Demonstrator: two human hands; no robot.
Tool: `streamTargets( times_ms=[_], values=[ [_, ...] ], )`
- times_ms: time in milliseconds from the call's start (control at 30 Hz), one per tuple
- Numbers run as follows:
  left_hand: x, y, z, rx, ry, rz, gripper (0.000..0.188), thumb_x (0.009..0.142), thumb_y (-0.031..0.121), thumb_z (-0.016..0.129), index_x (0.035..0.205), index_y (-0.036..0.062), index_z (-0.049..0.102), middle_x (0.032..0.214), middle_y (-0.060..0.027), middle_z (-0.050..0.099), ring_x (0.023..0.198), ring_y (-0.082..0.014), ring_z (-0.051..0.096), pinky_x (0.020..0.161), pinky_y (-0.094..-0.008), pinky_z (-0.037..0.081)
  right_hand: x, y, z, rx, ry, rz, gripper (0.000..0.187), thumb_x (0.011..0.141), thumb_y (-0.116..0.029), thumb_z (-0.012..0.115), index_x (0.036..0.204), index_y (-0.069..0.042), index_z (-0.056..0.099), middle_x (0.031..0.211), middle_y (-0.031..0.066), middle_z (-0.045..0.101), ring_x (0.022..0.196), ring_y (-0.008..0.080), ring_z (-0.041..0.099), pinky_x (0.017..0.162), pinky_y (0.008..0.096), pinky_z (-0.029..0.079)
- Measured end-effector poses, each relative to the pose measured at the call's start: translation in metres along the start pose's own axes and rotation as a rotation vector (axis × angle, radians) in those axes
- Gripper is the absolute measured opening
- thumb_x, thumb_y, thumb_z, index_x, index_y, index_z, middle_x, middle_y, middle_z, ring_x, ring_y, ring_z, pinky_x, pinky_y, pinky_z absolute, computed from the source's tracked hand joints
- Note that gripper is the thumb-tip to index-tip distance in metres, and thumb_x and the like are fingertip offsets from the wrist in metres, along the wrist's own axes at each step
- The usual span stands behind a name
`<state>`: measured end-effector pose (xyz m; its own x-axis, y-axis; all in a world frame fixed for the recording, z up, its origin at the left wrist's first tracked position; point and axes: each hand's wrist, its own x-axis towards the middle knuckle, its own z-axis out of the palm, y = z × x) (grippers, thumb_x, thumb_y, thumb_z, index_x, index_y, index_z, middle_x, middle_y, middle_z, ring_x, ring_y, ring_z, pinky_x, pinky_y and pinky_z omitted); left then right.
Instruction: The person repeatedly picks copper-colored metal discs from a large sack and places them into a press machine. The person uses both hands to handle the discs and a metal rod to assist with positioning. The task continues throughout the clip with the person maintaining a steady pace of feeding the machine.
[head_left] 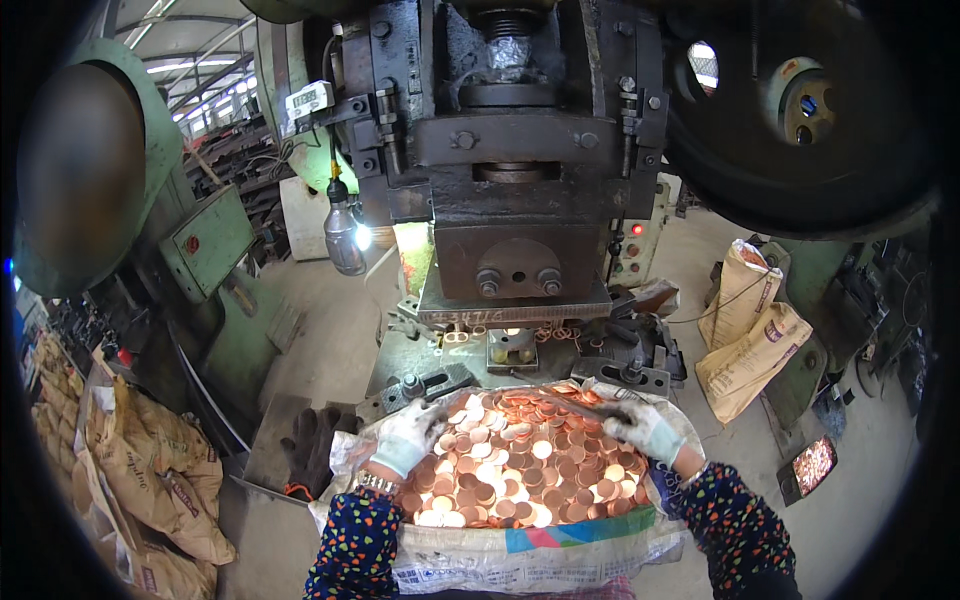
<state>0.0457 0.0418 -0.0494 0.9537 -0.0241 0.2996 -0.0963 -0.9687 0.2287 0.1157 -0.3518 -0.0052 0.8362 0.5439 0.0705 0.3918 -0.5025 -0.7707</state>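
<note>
A heap of round copper-coloured discs fills an opened woven sack in front of me. My left hand, in a pale glove, rests at the heap's left edge. Its fingers are bent together over the discs; what they hold, if anything, is hidden. On the right side of the heap, my gloved right hand is closed around a thin dark rod, which slants far and left over the discs. Just beyond the sack sits a small metal die, under the raised block of a press.
Clamps and copper-coloured rings lie on the press bed. A lit lamp hangs beside a bottle. At left are a dark glove and stuffed sacks; at right, paper sacks and a phone.
</note>
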Motion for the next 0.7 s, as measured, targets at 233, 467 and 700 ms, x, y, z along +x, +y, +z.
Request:
streamTargets(
  times_ms=[233,467,700],
  values=[
    [0.024,0.02,-0.03,-0.568,-0.063,0.024,0.026,0.088,0.028,0.059,0.101,0.0065,0.064,0.089,-0.0125,0.068,0.084,-0.0274,0.066,0.074,-0.0345,0.052,0.08,-0.006,-0.032,-0.713,0.217,-0.255,0.033,0.092,-0.028,0.048,0.121,-0.016,0.058,0.091,0.011,0.059,0.083,0.0283,0.062,0.071,0.0402,0.05],
    [0.079,0.023,-0.008,-0.543,0.14,0.035,0.018,0.082,0.024,0.064,0.092,0.0089,0.066,0.086,-0.0106,0.064,0.082,-0.0275,0.063,0.073,-0.0356,0.05,0.128,-0.003,-0.023,-0.963,0.203,-0.202,0.028,0.092,-0.026,0.049,0.118,-0.019,0.057,0.089,0.0107,0.059,0.078,0.0271,0.064,0.066,0.0402,0.051],
    [0.141,0.028,0.049,-0.904,0.301,-0.26,0.029,0.079,0.02,0.073,0.097,0.0032,0.058,0.082,-0.0089,0.068,0.067,-0.011,0.064,0.06,-0.028,0.051,0.113,0.002,-0.034,-0.743,0.33,-0.181,0.03,0.091,-0.026,0.053,0.119,-0.018,0.058,0.093,0.01,0.059,0.08,0.0289,0.063,0.07,0.0398,0.051]
  ],
)
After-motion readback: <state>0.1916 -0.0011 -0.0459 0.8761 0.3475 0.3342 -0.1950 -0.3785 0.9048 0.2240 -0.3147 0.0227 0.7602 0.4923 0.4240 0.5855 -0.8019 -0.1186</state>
